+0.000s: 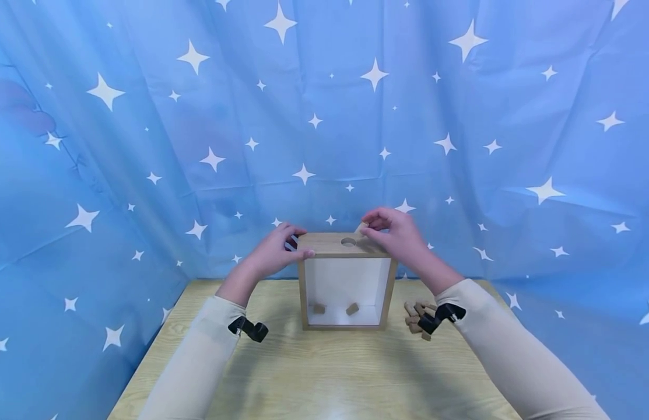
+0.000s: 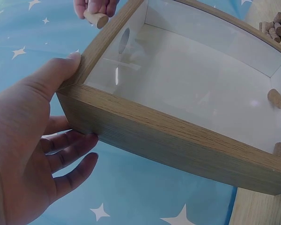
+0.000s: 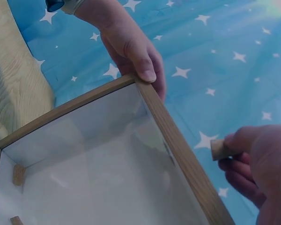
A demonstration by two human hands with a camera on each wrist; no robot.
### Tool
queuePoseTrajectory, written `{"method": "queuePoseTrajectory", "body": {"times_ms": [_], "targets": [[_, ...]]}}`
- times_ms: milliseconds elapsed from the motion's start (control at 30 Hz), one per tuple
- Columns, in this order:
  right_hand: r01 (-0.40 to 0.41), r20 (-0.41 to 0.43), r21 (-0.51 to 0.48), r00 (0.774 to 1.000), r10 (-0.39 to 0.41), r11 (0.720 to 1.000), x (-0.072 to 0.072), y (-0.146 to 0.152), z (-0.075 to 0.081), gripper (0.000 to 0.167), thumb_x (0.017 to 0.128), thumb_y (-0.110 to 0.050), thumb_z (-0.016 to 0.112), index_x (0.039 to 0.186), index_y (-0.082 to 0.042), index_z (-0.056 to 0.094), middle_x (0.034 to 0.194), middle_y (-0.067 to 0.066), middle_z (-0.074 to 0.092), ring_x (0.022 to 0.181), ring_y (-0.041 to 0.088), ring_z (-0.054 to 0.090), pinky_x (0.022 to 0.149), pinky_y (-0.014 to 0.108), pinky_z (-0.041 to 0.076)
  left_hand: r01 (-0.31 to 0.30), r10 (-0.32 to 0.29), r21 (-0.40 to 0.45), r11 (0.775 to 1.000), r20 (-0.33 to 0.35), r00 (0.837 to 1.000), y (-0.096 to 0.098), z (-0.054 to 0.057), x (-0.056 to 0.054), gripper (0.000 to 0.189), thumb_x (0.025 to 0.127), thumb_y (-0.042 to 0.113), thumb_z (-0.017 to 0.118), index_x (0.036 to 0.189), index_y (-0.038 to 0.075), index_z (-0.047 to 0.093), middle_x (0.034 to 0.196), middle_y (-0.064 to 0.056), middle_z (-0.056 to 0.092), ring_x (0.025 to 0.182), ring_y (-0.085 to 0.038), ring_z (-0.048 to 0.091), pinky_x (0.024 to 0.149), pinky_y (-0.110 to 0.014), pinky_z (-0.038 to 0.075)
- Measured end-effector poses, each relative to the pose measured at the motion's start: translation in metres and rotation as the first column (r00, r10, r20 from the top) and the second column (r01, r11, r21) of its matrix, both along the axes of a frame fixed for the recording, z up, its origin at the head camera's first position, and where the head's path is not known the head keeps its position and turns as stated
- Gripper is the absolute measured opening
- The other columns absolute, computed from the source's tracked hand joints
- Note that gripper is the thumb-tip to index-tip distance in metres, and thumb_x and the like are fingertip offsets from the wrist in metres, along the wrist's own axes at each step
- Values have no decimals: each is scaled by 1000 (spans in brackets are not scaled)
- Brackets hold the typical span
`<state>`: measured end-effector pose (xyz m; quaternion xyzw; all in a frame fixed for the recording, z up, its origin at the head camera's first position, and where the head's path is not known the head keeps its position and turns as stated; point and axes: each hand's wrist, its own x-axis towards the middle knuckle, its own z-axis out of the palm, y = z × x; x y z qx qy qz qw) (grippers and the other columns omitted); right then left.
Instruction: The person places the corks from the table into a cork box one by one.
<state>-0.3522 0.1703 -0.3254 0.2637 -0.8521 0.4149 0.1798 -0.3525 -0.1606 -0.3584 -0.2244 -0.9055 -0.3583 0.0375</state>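
Observation:
A wooden shadow box (image 1: pixel 324 244) with a clear front and white inside stands upright on the table. Its top has a round hole (image 1: pixel 348 242). At the top left corner, my left hand (image 1: pixel 272 252) grips the box, thumb on the frame and fingers along the side wall. My right hand (image 1: pixel 403 236) pinches a cork (image 3: pixel 220 149) between thumb and fingers, just above the top and to the right of the hole. Inside, on the box floor, lie two corks, one cork (image 1: pixel 319 308) at the left and another cork (image 1: pixel 353 308) nearer the middle.
Several loose corks (image 1: pixel 411 321) lie in a pile on the table to the right of the box, partly hidden by the right wrist camera (image 1: pixel 434 318). The wooden table (image 1: pixel 324 373) ends at a blue star-patterned curtain (image 1: pixel 324 87) behind the box.

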Motion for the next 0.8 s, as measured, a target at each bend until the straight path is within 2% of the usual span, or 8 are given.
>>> {"method": "queuePoseTrajectory", "body": {"times_ms": [300, 500, 800], "targets": [[-69, -16, 63, 997, 70, 996, -3, -12, 2, 16, 100, -7, 84, 115, -3, 80, 104, 7, 80, 96, 24, 75, 86, 41, 64, 1, -1, 2, 1000, 1, 1000, 1, 2, -1, 80, 99, 62, 78, 159, 12, 58, 140, -3, 56, 122, -25, 61, 96, -48, 60], [-119, 9, 77, 993, 118, 990, -6, -18, -3, 16, 99, -5, 83, 114, 0, 78, 104, 8, 79, 95, 25, 74, 84, 37, 65, 0, 0, 6, 1000, 6, 1000, 1, 1, 0, 77, 100, 60, 78, 158, 14, 59, 140, -4, 57, 122, -25, 61, 96, -47, 60], [-138, -27, 183, 989, 146, 973, -12, -23, -7, 16, 99, -8, 85, 112, -2, 77, 108, 7, 77, 99, 29, 78, 87, 42, 67, 4, -4, 8, 1000, 4, 1000, 0, 1, 1, 78, 99, 61, 79, 158, 13, 59, 142, -4, 56, 123, -26, 61, 97, -47, 59]]}}
